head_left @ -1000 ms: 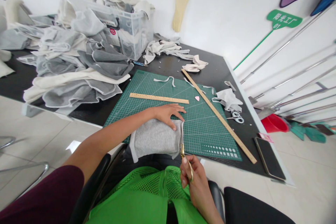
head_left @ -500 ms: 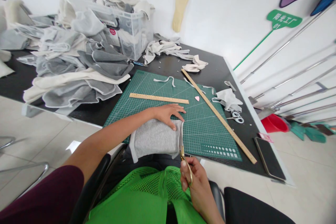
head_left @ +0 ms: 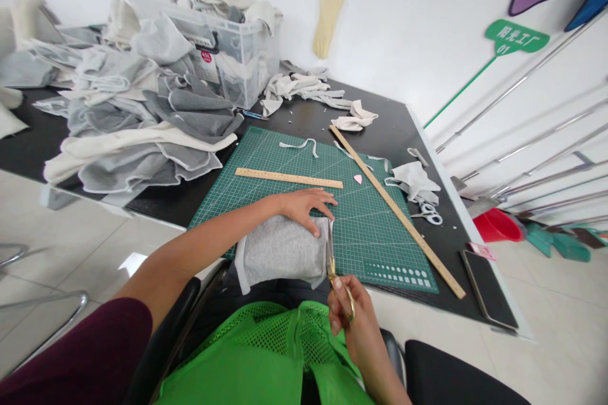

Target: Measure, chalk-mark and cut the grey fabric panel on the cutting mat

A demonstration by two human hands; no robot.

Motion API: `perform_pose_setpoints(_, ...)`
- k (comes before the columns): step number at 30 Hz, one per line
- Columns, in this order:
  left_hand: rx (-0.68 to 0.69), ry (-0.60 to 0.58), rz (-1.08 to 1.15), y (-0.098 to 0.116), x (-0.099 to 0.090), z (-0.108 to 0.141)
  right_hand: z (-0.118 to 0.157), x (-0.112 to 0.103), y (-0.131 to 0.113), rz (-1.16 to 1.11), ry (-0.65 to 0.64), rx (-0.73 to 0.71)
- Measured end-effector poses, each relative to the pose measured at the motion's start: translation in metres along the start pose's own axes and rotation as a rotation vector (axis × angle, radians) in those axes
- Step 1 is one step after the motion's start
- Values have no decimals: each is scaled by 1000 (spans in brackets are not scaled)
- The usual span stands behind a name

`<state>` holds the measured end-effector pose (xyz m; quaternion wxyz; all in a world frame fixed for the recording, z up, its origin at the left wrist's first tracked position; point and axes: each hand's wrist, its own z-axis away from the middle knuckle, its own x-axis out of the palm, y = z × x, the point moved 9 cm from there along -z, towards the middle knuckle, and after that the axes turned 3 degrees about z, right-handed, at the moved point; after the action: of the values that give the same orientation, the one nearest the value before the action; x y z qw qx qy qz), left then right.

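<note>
A piece of grey fabric point(head_left: 282, 253) lies on the front part of the green cutting mat point(head_left: 361, 228), its near end hanging over the table edge. My left hand point(head_left: 306, 207) rests on the fabric's far edge, fingers spread and flat, some reaching onto the mat. Gold-handled scissors point(head_left: 332, 267) are in my right hand point(head_left: 354, 307), fingers wrapped round the handles. Their blades point away from me along the right edge of the fabric, where a narrow strip shows. A short wooden ruler point(head_left: 289, 178) lies just beyond my left hand.
A long wooden ruler point(head_left: 399, 212) slants across the mat's right side. Pink chalk point(head_left: 358, 179), white-handled scissors point(head_left: 430, 214), fabric scraps point(head_left: 414, 181) and a phone point(head_left: 488, 288) lie around it. At left are a fabric heap point(head_left: 156, 133) and a clear plastic box point(head_left: 244, 69).
My right hand and the scissors have shifted slightly to the right and away from me along the fabric's edge. My left hand keeps its place on the fabric.
</note>
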<state>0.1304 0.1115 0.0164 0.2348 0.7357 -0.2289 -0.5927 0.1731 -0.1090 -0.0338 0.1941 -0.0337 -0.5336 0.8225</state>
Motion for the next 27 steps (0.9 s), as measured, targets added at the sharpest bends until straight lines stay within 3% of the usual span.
perform_pose_setpoints(13, 7, -7, -15, 0, 1, 1, -9, 8, -11, 87, 5, -32)
perform_pose_setpoints(27, -8, -6, 3, 1, 0, 0, -7, 7, -6, 81, 7, -50)
